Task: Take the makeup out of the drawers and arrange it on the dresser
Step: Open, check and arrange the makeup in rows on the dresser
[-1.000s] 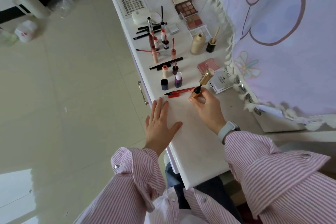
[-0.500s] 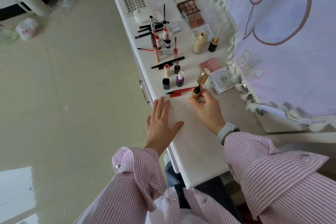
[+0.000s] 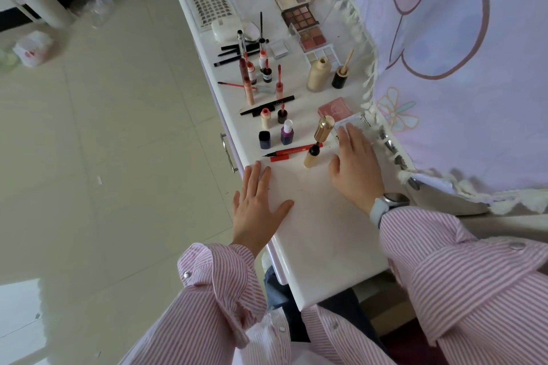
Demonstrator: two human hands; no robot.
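On the white dresser top (image 3: 320,234) a gold-capped beige tube (image 3: 318,142) stands leaning by itself, beside a red eyeliner pen (image 3: 289,153). My right hand (image 3: 354,166) is off the tube, fingers straight, its fingertips touching a white compact box (image 3: 360,124) to the tube's right. My left hand (image 3: 258,206) lies flat on the dresser's front edge and holds nothing. Small bottles, a purple one (image 3: 287,134) and a dark one (image 3: 264,139), stand just beyond the pen. A pink compact (image 3: 335,107) lies behind the white box.
Farther along lie lip tubes (image 3: 249,80), black pencils (image 3: 267,107), eyeshadow palettes (image 3: 299,16), a beige bottle (image 3: 318,74) and a black jar (image 3: 340,75). A drawer handle (image 3: 228,152) shows below the edge. A fringed pink cloth (image 3: 444,68) hangs on the right. A thermos (image 3: 41,3) stands on the floor.
My right hand has let go of the gold-capped tube, which now stands alone, and moved right onto the white compact box. My left hand has stayed flat.
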